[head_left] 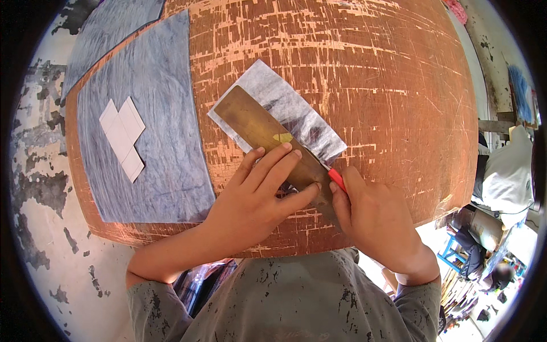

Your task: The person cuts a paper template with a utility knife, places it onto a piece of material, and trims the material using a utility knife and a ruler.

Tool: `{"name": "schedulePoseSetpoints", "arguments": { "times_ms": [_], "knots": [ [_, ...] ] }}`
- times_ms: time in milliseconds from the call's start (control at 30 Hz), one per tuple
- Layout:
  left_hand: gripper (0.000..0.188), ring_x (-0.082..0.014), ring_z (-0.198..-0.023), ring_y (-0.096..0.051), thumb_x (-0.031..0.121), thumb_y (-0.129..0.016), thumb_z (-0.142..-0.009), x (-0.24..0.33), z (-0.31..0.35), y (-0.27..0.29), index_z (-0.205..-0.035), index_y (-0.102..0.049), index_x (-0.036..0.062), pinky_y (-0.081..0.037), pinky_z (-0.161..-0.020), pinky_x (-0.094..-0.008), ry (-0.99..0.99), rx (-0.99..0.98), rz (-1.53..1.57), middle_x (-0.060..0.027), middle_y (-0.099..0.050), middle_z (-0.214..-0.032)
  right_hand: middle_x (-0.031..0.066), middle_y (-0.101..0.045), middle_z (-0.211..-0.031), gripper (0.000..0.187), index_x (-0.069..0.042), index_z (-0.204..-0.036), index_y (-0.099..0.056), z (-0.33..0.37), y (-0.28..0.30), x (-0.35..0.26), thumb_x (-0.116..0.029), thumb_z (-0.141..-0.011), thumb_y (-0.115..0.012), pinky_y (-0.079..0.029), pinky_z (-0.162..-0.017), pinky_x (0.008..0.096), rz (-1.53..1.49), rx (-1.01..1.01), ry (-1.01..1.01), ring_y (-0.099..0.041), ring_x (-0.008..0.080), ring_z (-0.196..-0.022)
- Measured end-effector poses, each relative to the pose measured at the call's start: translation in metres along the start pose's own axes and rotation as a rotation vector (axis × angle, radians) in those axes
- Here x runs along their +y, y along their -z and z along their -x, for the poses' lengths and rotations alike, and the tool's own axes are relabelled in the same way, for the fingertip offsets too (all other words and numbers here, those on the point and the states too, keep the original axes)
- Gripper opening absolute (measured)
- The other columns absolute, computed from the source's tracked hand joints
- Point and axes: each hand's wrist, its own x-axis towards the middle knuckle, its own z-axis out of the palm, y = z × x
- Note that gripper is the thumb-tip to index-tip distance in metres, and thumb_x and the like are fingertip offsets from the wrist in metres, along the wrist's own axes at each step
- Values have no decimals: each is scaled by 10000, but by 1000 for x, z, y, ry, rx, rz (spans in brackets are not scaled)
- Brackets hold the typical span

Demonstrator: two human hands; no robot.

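Note:
A brownish-gold flat straightedge (250, 119) lies slantwise on a white and grey mottled sheet (310, 122), covering part of it. My left hand (259, 191) presses on the straightedge from above, its fingers spread and its thumb on the near part. Pinched in my right hand (373, 214) is a red-handled craft knife (337, 179). Its thin blade rests along the straightedge's right side, by the sheet's lower right corner. A small yellow-green patch (282, 137) shows on the straightedge just past my left fingertips.
On the left of the scored brown board (421, 125) lies a large blue-grey streaked sheet (165, 114), with another (117, 34) beyond it. White angular pieces (122, 137) sit on the nearer one. A blue stool (452, 253) and clutter stand at the lower right.

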Motion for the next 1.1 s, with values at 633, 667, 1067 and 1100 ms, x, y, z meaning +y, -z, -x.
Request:
{"name": "schedulePoseSetpoints", "arguments": {
  "times_ms": [633,667,1067,1100],
  "knots": [
    [597,-401,-1453,-545,134,-858,-763,-1,-3,1,-1328,-777,310,-468,-1190,-572,24,-8,21,-153,-536,-1536,210,-666,-633,243,-9,-1006,-579,-2,14,-7,-230,-1097,-621,-542,-563,554,42,-66,-17,-693,442,-573],
    [597,-401,-1453,-545,134,-858,-763,-1,-3,0,-1328,-777,310,-468,-1190,-572,23,-9,20,-153,-536,-1536,197,-696,-675,240,2,-1012,-597,1,19,-7,-223,-1091,-616,-582,-594,513,83,-110,3,-731,410,-618],
    [594,-411,-1444,-552,136,-861,-775,-1,-3,0,-1341,-768,291,-474,-1186,-577,3,18,25,-168,-542,-1514,190,-719,-729,271,3,-988,-623,27,14,10,-242,-1101,-597,-607,-615,485,118,-179,-55,-753,384,-639],
    [592,-412,-1444,-552,136,-858,-778,0,-2,-1,-1342,-769,292,-474,-1185,-579,7,17,28,-171,-542,-1513,191,-721,-731,276,5,-988,-623,28,13,11,-246,-1101,-599,-603,-609,486,114,-178,-60,-749,387,-633]
  ]
}}
